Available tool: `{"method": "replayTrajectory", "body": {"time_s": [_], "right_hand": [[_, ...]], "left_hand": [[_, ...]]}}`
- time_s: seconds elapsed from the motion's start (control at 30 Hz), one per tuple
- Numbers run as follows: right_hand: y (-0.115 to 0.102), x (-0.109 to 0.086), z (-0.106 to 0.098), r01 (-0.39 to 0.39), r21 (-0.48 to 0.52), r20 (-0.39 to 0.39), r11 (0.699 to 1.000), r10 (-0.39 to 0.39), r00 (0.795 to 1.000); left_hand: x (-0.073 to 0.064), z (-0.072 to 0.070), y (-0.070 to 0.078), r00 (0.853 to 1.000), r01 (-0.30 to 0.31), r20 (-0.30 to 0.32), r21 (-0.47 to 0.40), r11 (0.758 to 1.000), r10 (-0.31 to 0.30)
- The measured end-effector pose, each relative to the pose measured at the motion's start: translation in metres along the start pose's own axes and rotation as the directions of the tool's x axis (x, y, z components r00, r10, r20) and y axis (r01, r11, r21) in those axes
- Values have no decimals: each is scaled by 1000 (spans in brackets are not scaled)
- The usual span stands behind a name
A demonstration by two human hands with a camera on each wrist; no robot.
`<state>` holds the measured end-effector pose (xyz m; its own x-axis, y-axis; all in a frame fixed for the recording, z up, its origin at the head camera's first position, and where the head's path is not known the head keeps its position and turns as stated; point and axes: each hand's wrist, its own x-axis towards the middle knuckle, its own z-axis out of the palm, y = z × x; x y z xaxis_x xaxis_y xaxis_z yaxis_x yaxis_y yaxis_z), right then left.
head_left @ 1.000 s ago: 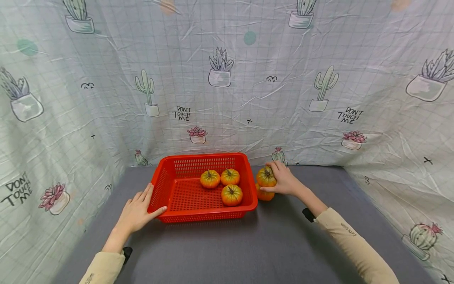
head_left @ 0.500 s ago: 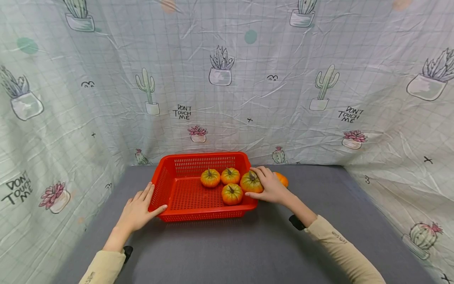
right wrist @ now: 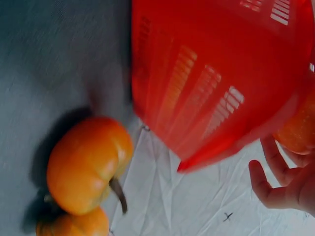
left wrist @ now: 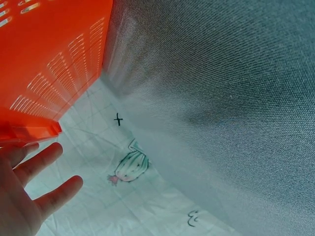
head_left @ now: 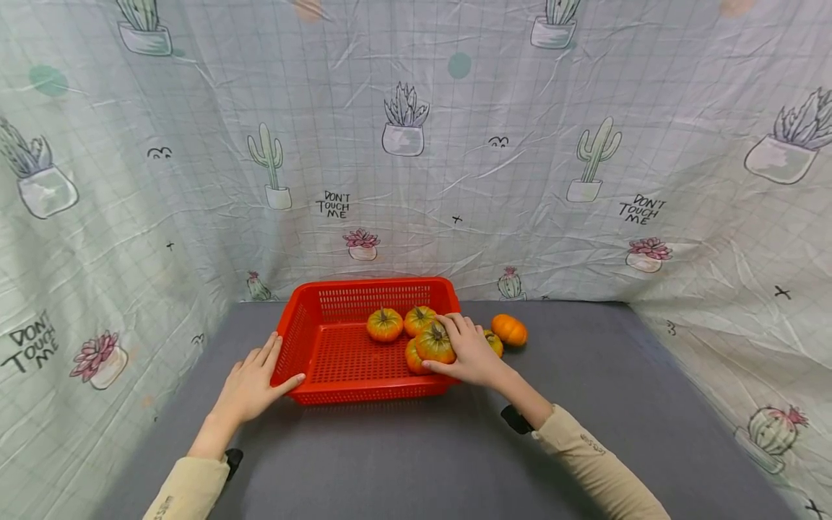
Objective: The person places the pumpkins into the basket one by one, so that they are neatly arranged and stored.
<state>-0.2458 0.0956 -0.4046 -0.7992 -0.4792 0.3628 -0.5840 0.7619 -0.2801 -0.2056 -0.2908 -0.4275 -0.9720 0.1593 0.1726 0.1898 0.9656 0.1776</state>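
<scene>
My right hand (head_left: 473, 355) grips a small green-and-orange pumpkin (head_left: 435, 344) over the right end of a red plastic basket (head_left: 373, 392). Part of that pumpkin (right wrist: 298, 130) shows at the right edge of the right wrist view. Inside the basket lie a pumpkin (head_left: 384, 325), another pumpkin (head_left: 418, 316) beside it, and a pumpkin (head_left: 413, 359) partly hidden by the held one. My left hand (head_left: 245, 388) rests at the basket's left front corner, fingers along the rim and thumb extended; in the left wrist view its fingers (left wrist: 44, 160) are straight and spread.
Right of the basket, an orange pumpkin (head_left: 510, 330) lies on its side on the grey table (head_left: 390, 462). Next to it a greenish pumpkin (head_left: 495, 342) is partly hidden behind my right hand. A cactus-print cloth (head_left: 403, 202) hangs behind and at both sides.
My right hand has carried the gripped pumpkin leftward from outside the basket to above its right end. The two pumpkins left outside came into view. My left hand has not moved.
</scene>
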Motion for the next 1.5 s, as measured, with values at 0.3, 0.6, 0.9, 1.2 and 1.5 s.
{"method": "replayTrajectory", "body": {"time_s": [0.3, 0.6, 0.9, 1.2, 1.5], "right_hand": [[-24, 13, 19, -37, -21, 31, 999, 37, 999], [-36, 34, 38, -90, -36, 106, 995, 94, 990], [-42, 54, 54, -85, -69, 156, 994, 95, 983], [-47, 65, 67, -94, -146, 300, 985, 134, 945], [-45, 74, 74, -121, -283, 381, 951, 227, 896]], "left_hand": [[-1, 3, -1, 1000, 6, -1, 0, 1000, -6], [1, 3, -2, 1000, 4, 1, -5, 1000, -4], [4, 1, -1, 1000, -2, -2, -8, 1000, 2], [2, 3, -4, 1000, -1, 5, -9, 1000, 1], [3, 3, -3, 1000, -5, -6, -4, 1000, 5]]}}
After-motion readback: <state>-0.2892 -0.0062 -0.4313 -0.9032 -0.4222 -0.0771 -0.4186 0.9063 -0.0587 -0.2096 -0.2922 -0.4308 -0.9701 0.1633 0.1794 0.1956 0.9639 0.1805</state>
